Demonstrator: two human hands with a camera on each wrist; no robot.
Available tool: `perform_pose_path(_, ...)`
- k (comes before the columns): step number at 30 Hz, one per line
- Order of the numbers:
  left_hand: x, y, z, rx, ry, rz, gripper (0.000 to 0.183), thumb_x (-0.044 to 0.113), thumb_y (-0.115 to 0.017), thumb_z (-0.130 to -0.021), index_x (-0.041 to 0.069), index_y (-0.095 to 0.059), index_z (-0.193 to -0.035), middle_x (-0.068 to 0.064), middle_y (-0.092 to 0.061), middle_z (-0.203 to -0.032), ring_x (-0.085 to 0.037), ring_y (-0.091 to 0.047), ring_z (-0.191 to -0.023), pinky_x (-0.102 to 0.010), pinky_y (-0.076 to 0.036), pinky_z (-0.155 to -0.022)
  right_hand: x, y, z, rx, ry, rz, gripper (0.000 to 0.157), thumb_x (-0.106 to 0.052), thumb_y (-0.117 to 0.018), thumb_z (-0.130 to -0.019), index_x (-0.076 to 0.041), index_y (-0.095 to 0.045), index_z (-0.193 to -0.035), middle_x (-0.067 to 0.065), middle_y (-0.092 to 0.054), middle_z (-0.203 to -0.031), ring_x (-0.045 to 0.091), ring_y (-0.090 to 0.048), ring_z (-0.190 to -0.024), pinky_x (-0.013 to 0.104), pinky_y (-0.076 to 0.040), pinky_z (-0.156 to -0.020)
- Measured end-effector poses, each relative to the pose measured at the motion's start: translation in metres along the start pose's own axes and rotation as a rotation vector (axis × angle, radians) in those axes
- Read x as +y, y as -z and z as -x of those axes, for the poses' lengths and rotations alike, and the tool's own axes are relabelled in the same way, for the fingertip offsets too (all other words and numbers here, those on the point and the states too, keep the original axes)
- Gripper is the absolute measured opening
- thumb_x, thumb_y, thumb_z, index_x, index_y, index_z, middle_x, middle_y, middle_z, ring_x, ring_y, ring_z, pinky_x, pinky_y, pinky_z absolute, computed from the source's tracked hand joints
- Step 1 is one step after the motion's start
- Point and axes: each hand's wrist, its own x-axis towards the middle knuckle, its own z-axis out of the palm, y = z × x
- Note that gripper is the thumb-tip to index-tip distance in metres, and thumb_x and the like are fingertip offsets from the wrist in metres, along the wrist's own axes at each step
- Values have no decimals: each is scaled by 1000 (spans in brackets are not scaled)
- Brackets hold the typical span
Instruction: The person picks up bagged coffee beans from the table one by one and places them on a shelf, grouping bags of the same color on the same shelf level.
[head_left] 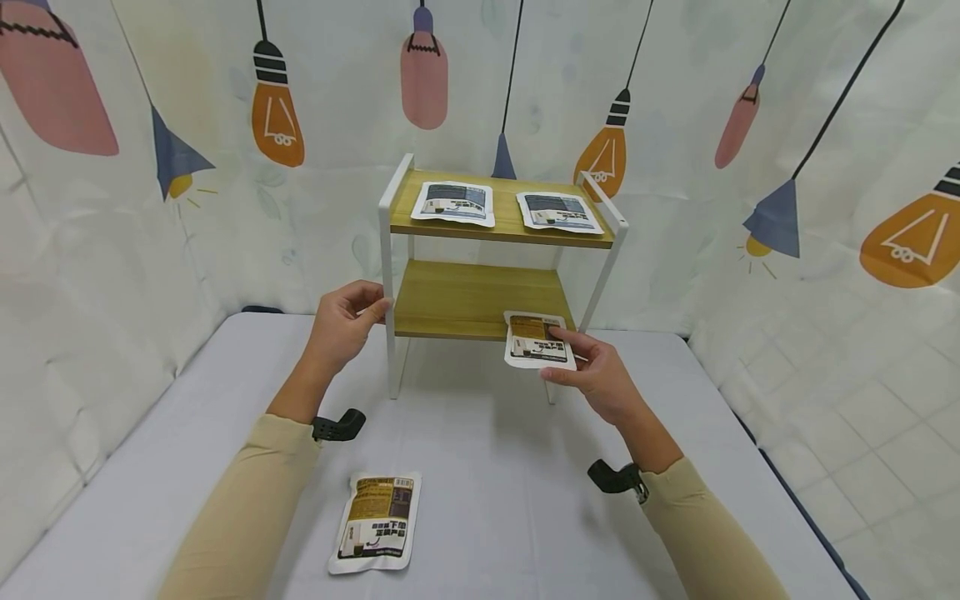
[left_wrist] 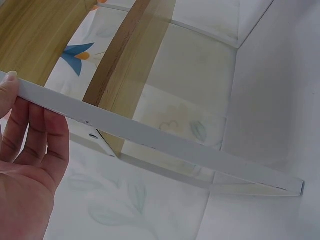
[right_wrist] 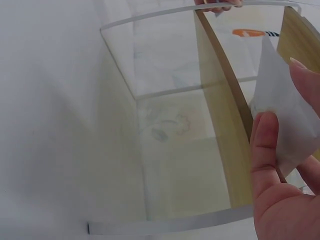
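A two-tier rack (head_left: 480, 292) with wooden boards and a white frame stands on the table. My left hand (head_left: 343, 327) pinches its front left post (left_wrist: 150, 134), thumb on one side and fingers on the other. In my right hand (head_left: 603, 379) is a white-edged pouch (head_left: 528, 340) with a brown and white label, held between thumb and fingers at the lower board's front right edge. Its plain white back (right_wrist: 285, 107) shows in the right wrist view. On the top board lie two flat pouches, a left one (head_left: 453, 203) and a right one (head_left: 560, 212).
Another brown-labelled pouch (head_left: 377, 525) lies on the white tablecloth (head_left: 480, 492) at the front, near the left forearm. A white curtain (head_left: 330, 217) printed with lamps hangs behind the rack and along both sides.
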Motion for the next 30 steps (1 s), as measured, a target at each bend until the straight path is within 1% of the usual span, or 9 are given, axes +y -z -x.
perform_pose_path(11,0,0,0,3,0,-4,28,23,-66,-101,1,-69,-117,-11,-68,-103,-11,-66,-91,-15,-58,-81,-3,-1,-3,66,-17,62,73,-2,-82,-85,-9,-51,-151,18,-49,-149,23,-60,-114,20,-58,-87)
perform_pose_path(14,-1,0,0,3,1,-7,29,23,-66,-101,0,-69,-118,-10,-68,-103,-12,-66,-91,-15,-58,-81,-3,-2,-4,92,-24,77,72,-6,-84,-84,-10,-53,-149,17,-52,-149,21,-61,-113,19,-58,-87)
perform_pose_path(17,0,0,0,3,3,-7,30,23,-66,-101,0,-68,-118,-10,-68,-103,-12,-66,-91,-15,-58,-81,-4,-3,-5,111,-28,68,70,-5,-84,-84,-8,-55,-148,18,-54,-148,19,-63,-111,19,-57,-88)
perform_pose_path(21,1,0,0,4,11,-7,28,24,-66,-101,2,-69,-118,-10,-69,-104,-14,-67,-92,-15,-58,-82,-5,-3,-5,121,-20,57,68,-3,-82,-85,-7,-55,-147,20,-55,-146,17,-65,-109,18,-57,-88)
perform_pose_path(27,1,0,1,0,18,-13,30,26,-66,-101,1,-69,-119,-12,-68,-105,-15,-66,-92,-15,-57,-82,-3,-3,-7,127,12,67,65,-4,-81,-86,-6,-55,-147,21,-55,-146,19,-65,-108,19,-57,-89)
perform_pose_path(30,1,1,1,0,15,-19,30,26,-66,-101,2,-69,-118,-13,-68,-105,-15,-66,-92,-14,-57,-81,-2,-3,-8,128,31,50,63,-3,-80,-87,-4,-56,-146,22,-55,-146,16,-67,-104,20,-58,-89)
